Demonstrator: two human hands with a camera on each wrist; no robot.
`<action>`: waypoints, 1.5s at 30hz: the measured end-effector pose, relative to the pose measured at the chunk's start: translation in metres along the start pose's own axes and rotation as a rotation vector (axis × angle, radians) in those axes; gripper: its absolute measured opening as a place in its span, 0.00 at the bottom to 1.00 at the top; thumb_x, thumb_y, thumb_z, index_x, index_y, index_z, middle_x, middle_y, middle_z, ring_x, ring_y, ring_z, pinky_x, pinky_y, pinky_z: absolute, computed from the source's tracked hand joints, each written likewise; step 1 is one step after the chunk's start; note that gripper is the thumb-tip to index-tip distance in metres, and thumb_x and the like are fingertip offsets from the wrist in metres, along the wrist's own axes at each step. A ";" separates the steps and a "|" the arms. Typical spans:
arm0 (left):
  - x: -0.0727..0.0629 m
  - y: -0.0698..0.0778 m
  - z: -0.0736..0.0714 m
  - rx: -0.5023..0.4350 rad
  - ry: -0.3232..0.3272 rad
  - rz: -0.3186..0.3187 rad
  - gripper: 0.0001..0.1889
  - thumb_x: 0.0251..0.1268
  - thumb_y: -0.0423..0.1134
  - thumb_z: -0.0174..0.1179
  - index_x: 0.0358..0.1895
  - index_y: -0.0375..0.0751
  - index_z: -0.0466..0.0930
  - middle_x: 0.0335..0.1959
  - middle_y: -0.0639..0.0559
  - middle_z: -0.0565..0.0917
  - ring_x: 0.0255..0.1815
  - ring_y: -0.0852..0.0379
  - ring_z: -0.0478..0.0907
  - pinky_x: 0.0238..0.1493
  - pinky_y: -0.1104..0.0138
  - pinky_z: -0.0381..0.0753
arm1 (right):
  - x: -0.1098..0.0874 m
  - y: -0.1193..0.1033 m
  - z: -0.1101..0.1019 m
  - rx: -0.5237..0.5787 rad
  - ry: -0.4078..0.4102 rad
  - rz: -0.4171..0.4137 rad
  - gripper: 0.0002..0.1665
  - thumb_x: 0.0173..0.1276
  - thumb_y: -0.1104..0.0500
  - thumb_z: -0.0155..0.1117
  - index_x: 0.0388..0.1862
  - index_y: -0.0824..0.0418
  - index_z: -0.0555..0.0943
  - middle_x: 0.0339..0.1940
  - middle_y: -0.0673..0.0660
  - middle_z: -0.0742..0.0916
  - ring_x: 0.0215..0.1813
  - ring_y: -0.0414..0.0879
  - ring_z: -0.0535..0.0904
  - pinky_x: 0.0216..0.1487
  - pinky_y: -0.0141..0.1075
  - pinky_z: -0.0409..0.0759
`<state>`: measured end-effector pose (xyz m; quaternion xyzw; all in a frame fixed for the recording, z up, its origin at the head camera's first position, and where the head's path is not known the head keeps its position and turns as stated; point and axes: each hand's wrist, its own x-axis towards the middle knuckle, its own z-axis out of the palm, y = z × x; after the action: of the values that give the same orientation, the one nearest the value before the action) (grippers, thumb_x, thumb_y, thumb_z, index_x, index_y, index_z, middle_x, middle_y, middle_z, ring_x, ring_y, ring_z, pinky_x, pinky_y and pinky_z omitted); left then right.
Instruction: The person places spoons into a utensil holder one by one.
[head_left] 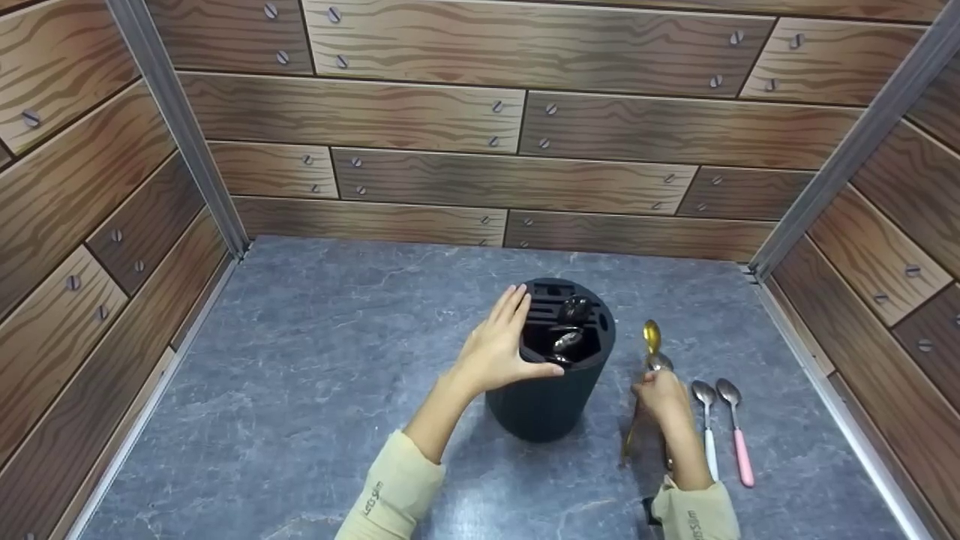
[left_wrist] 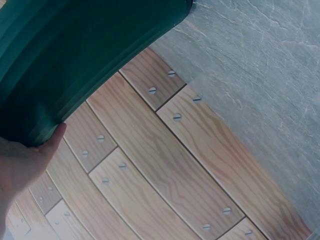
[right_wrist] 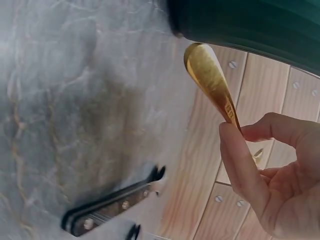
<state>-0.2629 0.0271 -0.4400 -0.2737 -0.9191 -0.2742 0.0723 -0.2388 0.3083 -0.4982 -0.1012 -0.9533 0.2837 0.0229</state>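
Note:
My left hand [head_left: 495, 352] rests on the rim of a dark green cylindrical utensil holder [head_left: 540, 405], thumb along the near edge and fingers over the left side. Inside the holder, several shiny spoon heads [head_left: 568, 341] poke up beside its slotted top. To the right of it, my right hand [head_left: 660, 397] pinches a gold spoon [right_wrist: 212, 80] by its stem; the bowl points up and away and the handle hangs downward. A silver spoon head [head_left: 660, 361] shows just behind my right fingers. In the right wrist view, a black riveted handle [right_wrist: 110, 205] lies below that hand.
Right of my right hand, a white-handled spoon [head_left: 706, 420] and a pink-handled spoon [head_left: 736, 435] lie side by side on the grey marbled table [head_left: 322, 360]. Wood-patterned panels [head_left: 420, 112] enclose the table at the back and both sides.

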 end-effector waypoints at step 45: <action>-0.005 0.007 -0.002 0.063 0.014 -0.080 0.64 0.37 0.78 0.54 0.71 0.33 0.43 0.73 0.43 0.45 0.70 0.50 0.47 0.56 0.55 0.68 | -0.031 -0.054 -0.039 0.157 0.408 -0.130 0.12 0.55 0.66 0.53 0.39 0.69 0.74 0.29 0.60 0.83 0.28 0.53 0.81 0.30 0.41 0.78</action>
<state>-0.2553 0.0286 -0.4371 -0.2326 -0.9368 -0.2499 0.0762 -0.2145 0.2786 -0.4351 -0.0925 -0.9085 0.3285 0.2412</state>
